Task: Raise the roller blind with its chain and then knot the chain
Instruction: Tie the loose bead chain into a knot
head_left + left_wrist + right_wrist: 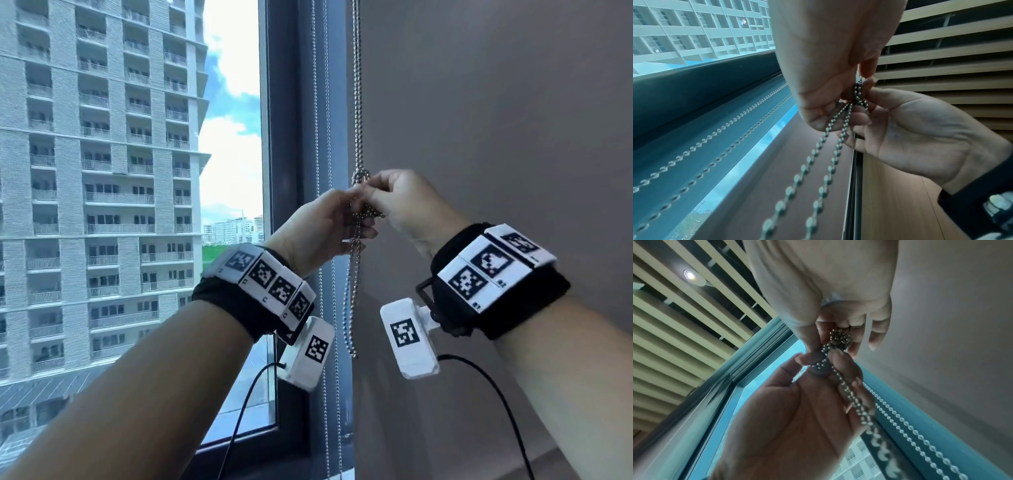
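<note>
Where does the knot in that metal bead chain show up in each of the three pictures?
Head: knot at centre, just above both hands' fingertips.
Left wrist: knot right of centre, pinched between the two hands.
Right wrist: knot centre, upper half, under the fingers.
Shared landmark: the second, thinner bead chain hanging along the window frame.

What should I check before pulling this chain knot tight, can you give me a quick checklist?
1. Left hand pinches the chain: ok.
2. Right hand holds the knot: ok.
3. Loose end hangs free below both hands: ok.
4. Second chain by the window frame stays out of the knot: ok.
5. Blind fully raised: cannot tell.
6. Knot properly threaded: cannot tell, fingers cover it.
</note>
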